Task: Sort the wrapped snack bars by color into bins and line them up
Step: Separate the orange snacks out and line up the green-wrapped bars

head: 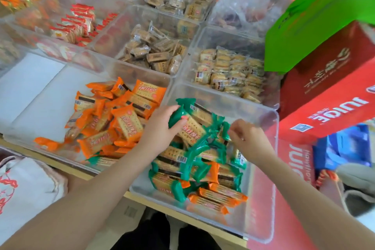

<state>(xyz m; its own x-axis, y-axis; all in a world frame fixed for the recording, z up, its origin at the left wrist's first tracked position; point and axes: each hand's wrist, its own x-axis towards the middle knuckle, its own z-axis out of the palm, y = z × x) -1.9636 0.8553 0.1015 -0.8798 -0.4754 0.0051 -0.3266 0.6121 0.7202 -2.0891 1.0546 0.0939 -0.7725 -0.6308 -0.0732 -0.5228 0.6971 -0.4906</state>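
Beyond the hands: clear tubs of tan biscuits (156, 55). Right of them: red juice carton (328, 95), green bag (316, 18).

A pale wood tabletop (142, 202) carries rows of clear plastic bins under even, bright light. Right of the tabletop stand red juice cartons (332, 105), with a green bag (316, 18) above them and a blue package (343, 146) below.
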